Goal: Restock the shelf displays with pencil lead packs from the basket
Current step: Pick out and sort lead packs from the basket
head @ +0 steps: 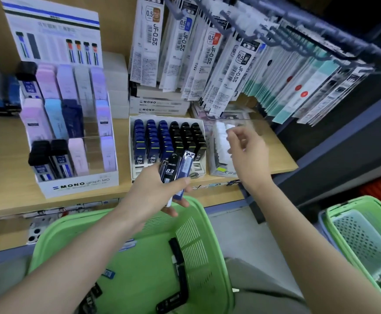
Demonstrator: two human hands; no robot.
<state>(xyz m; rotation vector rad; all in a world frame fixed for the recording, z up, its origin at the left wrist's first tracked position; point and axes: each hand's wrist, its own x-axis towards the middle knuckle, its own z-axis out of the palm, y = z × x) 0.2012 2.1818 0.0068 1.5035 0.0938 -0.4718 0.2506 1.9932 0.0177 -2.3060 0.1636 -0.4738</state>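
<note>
My left hand grips a small bunch of pencil lead packs, black and blue, just in front of the white display tray of blue and black lead cases. My right hand hovers to the right of that tray, above a clear box, fingers loosely spread and holding nothing. Below, the green basket holds several more black lead packs and a blue one.
A MONO graph MG display with pastel lead cases stands at the left on the wooden shelf. Refill packets hang on hooks above. A second green basket sits at the lower right.
</note>
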